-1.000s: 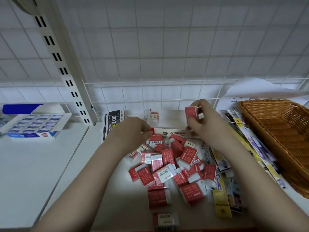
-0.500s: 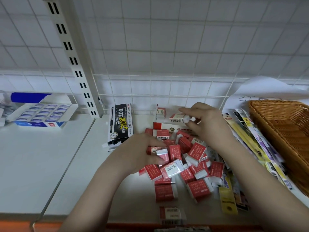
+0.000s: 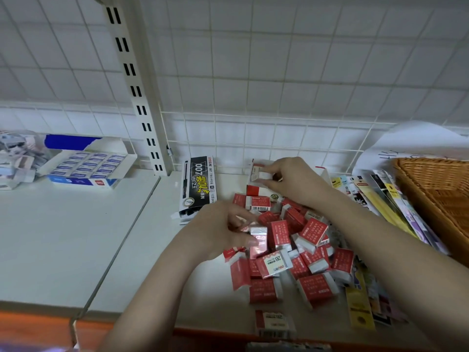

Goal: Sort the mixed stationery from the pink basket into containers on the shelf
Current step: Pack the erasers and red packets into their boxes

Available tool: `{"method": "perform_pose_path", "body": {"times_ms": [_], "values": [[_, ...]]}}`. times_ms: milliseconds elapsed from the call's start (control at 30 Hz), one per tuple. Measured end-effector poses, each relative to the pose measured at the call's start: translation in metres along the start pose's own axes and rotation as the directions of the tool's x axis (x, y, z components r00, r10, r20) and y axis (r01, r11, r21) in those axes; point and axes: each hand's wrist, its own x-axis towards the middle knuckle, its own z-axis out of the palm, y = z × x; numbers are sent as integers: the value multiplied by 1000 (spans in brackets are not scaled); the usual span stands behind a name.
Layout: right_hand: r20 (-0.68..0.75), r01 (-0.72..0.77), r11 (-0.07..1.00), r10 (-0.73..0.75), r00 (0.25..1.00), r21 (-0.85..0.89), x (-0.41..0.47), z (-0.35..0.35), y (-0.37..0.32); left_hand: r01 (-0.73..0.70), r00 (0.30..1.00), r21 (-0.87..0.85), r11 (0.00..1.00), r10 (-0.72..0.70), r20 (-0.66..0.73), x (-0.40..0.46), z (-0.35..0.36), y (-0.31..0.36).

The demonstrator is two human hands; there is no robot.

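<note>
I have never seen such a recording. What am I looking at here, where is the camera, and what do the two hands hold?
No machine: a person films with a camera worn on the head, looking down at a white shelf. A pile of red-wrapped erasers lies there, beside a black pen box and a wicker basket. The left hand grips an eraser from the pile. The right hand pinches another eraser at the open red-and-white box behind the pile.
</note>
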Motion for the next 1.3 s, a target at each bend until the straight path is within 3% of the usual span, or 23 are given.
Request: {"method": "perform_pose_path", "body": {"times_ms": [133, 333, 500, 600, 667, 733, 867, 1067, 1200, 1300], "values": [[56, -53, 998, 54, 997, -22, 8, 10, 10, 39, 994, -111, 993, -50, -99, -5, -7, -10], [127, 45, 995, -34, 991, -92, 13, 4, 2, 51, 979, -257, 965, -99, -180, -10, -15, -18], [405, -13, 1000, 22, 914, -25, 19, 1, 2, 49, 973, -280, 959, -109, -203, -12, -16, -22], [349, -140, 980, 82, 934, 145, 18, 1, 3, 44, 967, -309, 950, -118, -224, -12, -16, -24], [300, -311, 883, 208, 931, 351, 19, 3, 3, 44, 967, -319, 947, -121, -226, -12, -16, -25], [300, -405, 809, 296, 907, 426, 22, 6, 1, 41, 966, -333, 942, -122, -227, -12, -16, -25], [281, -461, 833, 384, 880, 304, 26, 14, 1, 30, 966, -345, 938, -116, -233, -15, -17, -25], [284, -412, 874, 339, 897, 257, 19, 0, 3, 12, 971, -392, 920, -105, -215, -12, -21, -23], [163, -387, 882, 354, 921, 268, -4, -31, -6, -9, 979, -405, 914, -76, -191, 0, -29, -15], [209, -375, 901, 332, 920, 216, -38, -48, -23, -12, 979, -440, 898, -78, -186, 16, -34, -6]]}}
